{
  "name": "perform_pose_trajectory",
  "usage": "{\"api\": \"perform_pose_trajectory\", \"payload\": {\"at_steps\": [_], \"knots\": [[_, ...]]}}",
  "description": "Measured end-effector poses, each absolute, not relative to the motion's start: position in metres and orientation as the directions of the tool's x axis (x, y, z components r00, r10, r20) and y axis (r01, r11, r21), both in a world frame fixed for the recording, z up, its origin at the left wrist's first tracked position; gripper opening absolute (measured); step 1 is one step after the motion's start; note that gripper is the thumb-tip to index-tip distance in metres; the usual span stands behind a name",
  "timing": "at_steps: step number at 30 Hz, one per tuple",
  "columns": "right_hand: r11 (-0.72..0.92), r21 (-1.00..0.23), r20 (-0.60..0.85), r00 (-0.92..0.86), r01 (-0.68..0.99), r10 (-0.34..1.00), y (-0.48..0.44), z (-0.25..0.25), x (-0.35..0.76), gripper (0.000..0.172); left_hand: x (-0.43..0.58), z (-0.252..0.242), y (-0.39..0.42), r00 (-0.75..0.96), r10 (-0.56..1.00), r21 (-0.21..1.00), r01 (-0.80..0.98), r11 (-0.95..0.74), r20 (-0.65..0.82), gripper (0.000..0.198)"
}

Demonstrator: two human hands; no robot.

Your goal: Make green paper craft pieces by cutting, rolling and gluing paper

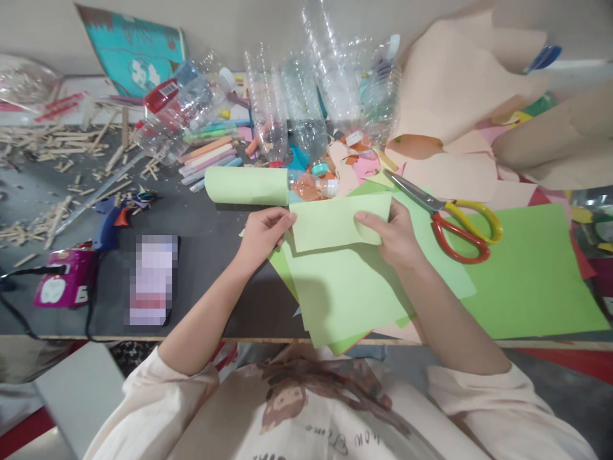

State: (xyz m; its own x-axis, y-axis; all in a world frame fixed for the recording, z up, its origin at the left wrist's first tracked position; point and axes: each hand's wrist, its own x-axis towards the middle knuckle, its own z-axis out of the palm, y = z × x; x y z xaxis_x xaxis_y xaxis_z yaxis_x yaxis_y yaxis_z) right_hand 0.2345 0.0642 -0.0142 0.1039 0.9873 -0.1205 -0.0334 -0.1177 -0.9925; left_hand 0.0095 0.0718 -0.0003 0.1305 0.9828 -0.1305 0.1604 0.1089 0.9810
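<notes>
A light green paper piece (330,220) is held over the dark table between both hands. My left hand (262,233) pinches its left edge. My right hand (390,233) grips its right edge, thumb on top where the paper curls. Below it lie more light green sheets (345,294) that stick out over the table's front edge. Just behind stands a plastic bottle wrapped in green paper (246,185), lying on its side.
Red-and-yellow scissors (454,223) lie right of my right hand on a darker green sheet (531,281). Empty plastic bottles (306,96), chalks (211,150), beige paper (460,76) at the back. Wooden sticks (57,172), glue gun (112,223), purple box (64,281) at left.
</notes>
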Motion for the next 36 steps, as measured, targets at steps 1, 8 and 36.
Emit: {"api": "perform_pose_trajectory", "payload": {"at_steps": [1, 8, 36], "knots": [[-0.119, -0.992, -0.123, 0.105, -0.038, 0.987, 0.064, -0.014, 0.234, 0.044, 0.01, 0.0, 0.072, 0.131, 0.983, 0.981, 0.162, 0.108, -0.13, 0.026], [-0.133, -0.988, -0.142, 0.129, -0.078, 0.981, 0.064, -0.012, 0.234, 0.046, 0.01, 0.001, 0.072, 0.133, 0.985, 0.982, 0.171, 0.086, -0.109, 0.026], [-0.103, -0.989, -0.12, 0.172, -0.105, 0.978, 0.067, -0.023, 0.233, 0.035, 0.011, -0.002, 0.07, 0.138, 0.98, 0.978, 0.174, 0.116, -0.141, 0.015]]}}
